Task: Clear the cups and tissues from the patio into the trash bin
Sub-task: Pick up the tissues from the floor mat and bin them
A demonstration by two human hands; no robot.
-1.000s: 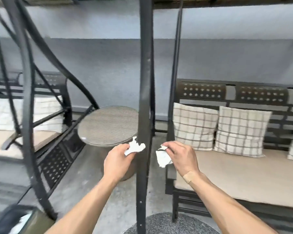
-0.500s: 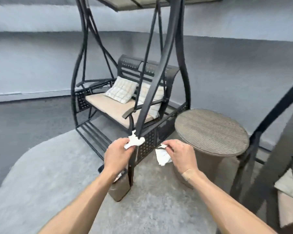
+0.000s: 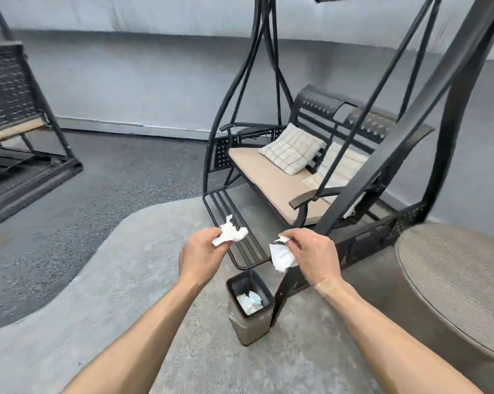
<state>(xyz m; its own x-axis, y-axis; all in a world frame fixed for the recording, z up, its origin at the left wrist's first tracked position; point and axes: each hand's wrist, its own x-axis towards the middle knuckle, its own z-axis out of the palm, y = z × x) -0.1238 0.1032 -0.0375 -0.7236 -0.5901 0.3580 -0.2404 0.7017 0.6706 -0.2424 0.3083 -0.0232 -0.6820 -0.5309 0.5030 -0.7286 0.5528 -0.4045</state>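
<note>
My left hand [image 3: 201, 255] is shut on a crumpled white tissue [image 3: 231, 234]. A second white tissue [image 3: 281, 255] hangs from my right hand [image 3: 314, 255], pinched between the fingers. Both hands are held out in front of me, above and a little beyond a small square trash bin [image 3: 250, 322] that stands on the grey rug. The bin has a dark rim and brown sides, and white crumpled paper lies inside it. The left tissue is up and left of the bin's opening, the right tissue almost over its far right corner.
A black metal swing seat [image 3: 271, 180] with a beige cushion and checked pillows stands just behind the bin; its frame leg [image 3: 285, 294] touches the bin's right side. A round woven table [image 3: 456, 282] is at the right. Another swing frame [image 3: 18, 155] stands far left.
The view has swung left and down, so the trash bin now shows fully below my hands. Both hands keep the same grip on their tissues.
</note>
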